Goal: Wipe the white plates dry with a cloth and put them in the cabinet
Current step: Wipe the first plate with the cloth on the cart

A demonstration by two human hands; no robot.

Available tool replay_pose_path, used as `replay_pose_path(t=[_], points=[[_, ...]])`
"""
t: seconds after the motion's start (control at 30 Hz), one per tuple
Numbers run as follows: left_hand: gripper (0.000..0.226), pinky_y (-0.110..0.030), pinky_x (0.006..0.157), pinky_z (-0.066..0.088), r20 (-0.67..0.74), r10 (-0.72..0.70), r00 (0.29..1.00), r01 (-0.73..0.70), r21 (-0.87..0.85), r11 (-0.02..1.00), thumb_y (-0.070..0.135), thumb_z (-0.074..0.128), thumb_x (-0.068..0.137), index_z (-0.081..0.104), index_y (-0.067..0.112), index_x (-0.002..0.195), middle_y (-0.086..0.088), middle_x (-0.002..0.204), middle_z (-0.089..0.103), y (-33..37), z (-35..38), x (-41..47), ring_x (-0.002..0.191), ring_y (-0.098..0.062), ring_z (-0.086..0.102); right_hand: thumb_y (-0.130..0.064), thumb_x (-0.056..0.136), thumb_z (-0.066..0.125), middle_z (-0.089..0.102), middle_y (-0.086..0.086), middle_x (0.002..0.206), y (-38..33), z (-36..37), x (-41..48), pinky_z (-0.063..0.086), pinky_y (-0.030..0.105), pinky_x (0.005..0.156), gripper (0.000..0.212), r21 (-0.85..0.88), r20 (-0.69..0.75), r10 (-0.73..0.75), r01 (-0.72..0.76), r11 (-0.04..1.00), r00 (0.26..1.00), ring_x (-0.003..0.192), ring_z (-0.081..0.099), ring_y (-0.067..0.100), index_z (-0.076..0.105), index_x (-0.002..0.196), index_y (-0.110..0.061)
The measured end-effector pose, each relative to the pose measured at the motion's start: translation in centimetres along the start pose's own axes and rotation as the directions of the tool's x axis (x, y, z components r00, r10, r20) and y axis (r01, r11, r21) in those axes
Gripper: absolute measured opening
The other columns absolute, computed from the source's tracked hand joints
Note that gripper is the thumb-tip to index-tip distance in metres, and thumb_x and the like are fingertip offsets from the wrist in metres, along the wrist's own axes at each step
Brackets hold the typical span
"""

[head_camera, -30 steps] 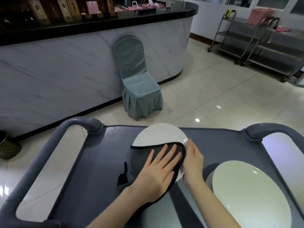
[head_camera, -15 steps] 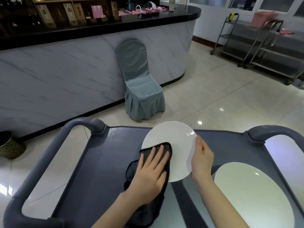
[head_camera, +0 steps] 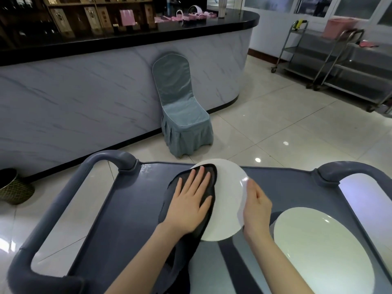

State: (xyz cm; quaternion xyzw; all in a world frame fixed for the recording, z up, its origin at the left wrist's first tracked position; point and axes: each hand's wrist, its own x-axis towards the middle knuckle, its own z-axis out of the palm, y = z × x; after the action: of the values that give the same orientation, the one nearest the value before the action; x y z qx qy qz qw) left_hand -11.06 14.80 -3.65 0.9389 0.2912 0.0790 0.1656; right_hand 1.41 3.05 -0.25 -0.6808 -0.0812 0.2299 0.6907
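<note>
Grey plastic service cart (head_camera: 127,209) fills the foreground, curved handles at both far corners. Round white plate (head_camera: 228,198) sits over the middle of the cart top, near the far edge, right side tipped up a little; can't tell whether its underside touches the cart. Dark grey cloth with black trim (head_camera: 181,257) covers the plate's left part and trails down toward the person. Left hand (head_camera: 188,206) lies flat on the cloth, fingers spread and straight, pressing it onto the plate. Right hand (head_camera: 255,205) grips the plate's right rim, thumb on the upper face, fingers curled under the edge. Second round white plate (head_camera: 322,251) lies flat on the cart at lower right, just beside the right forearm, apart from the first plate. Behind the cart: pale tiled floor, blue-grey fabric-covered chair (head_camera: 182,115) against a marble-fronted bar with black top (head_camera: 106,85). Steel trolleys (head_camera: 339,66) at far right, woven bin (head_camera: 12,187) at far left.
</note>
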Motion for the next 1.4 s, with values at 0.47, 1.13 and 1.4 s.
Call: replay_pose_path(t=[0.47,1.13,1.4], points=[[0.061,-0.045,0.122,-0.009,-0.057,0.168,0.984,-0.168,0.003,0.986,0.048,0.011,0.099,-0.01,0.037,0.155,0.019,0.162,-0.02,4.3,0.1,-1.1,0.148,-0.007,-0.025,-0.029,0.102,0.052,0.076,-0.016,0.103,0.5,0.7,-2.2,0.051,0.027,0.089,0.028,0.076,0.069,-0.035,0.03,0.997,0.997,0.099,0.069,0.0,0.076,0.093,-0.041],[0.03,-0.016,0.057,0.037,-0.237,-0.172,0.956,-0.007,-0.605,0.796,0.029,0.067,0.093,0.047,0.026,0.07,0.018,0.059,0.056,0.3,-4.0,0.9,0.059,0.002,0.048,-0.023,0.101,0.056,0.065,-0.04,0.112,-5.2,-3.1,0.7,0.04,0.004,0.088,0.029,-0.314,0.616,-0.282,0.558,0.768,0.735,0.109,0.059,-0.014,0.063,0.111,-0.05],[0.032,-0.011,0.057,0.038,-0.212,-0.198,0.957,0.016,-0.643,0.766,0.026,0.065,0.094,0.046,0.03,0.07,0.023,0.062,0.058,-0.4,-3.5,0.4,0.057,0.007,0.048,-0.024,0.104,0.05,0.068,-0.031,0.112,-4.0,-3.5,0.9,0.044,0.014,0.09,0.028,-0.304,0.554,-0.223,0.445,0.843,0.802,0.108,0.06,-0.009,0.064,0.114,-0.045]])
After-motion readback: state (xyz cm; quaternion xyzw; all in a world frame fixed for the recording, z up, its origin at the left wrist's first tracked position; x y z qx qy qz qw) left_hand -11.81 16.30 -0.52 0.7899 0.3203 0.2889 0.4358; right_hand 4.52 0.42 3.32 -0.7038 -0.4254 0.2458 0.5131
